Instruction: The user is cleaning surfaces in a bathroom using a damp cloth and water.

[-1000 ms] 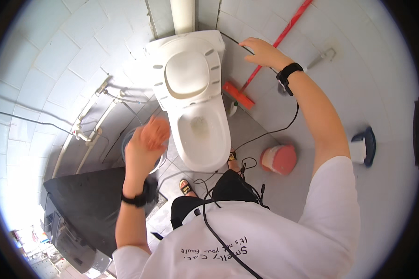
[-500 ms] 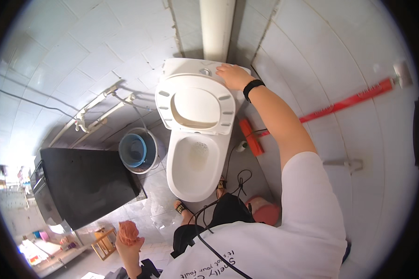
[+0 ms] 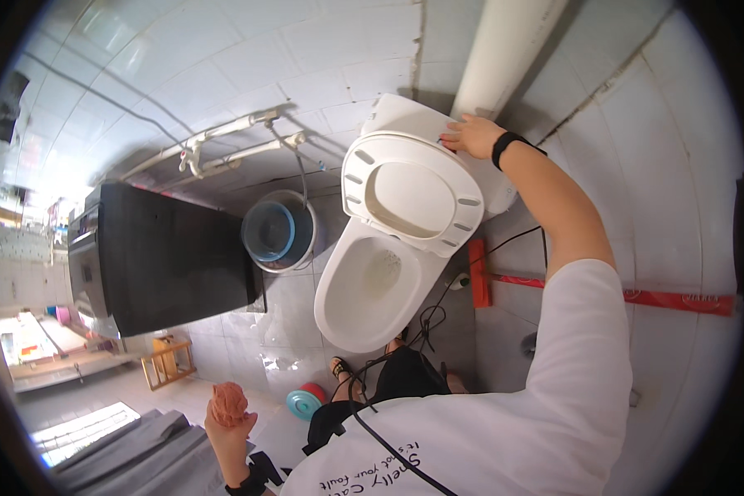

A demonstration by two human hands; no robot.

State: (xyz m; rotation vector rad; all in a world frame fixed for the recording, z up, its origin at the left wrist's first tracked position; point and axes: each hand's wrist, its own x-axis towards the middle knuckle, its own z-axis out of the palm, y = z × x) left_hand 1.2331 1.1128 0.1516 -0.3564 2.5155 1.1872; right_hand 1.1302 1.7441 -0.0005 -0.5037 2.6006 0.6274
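Observation:
My left hand (image 3: 228, 438), at the lower left, is closed round a crumpled reddish-brown cloth (image 3: 229, 403) held up away from the toilet. Ahead stands a white toilet (image 3: 329, 299), its bowl uncovered and its seat (image 3: 353, 197) raised against the lid. My right hand (image 3: 476, 137) rests on top of the tank (image 3: 391, 117), fingers stretched out and holding nothing. Its fingertips lie where the flush button sits and hide most of it.
A blue basin (image 3: 269, 232) sits in a white bucket left of the toilet, beside a black appliance (image 3: 182, 256). Wall pipes (image 3: 231, 128) run above. An orange-red box (image 3: 479, 273) and loose black cable (image 3: 428, 326) lie right of the toilet. A lidded pail (image 3: 303, 403) stands near my feet.
The view has turned, so the toilet appears tilted and farther right. My right fingertips now cover the flush button that showed beside them. My left hand keeps the cloth.

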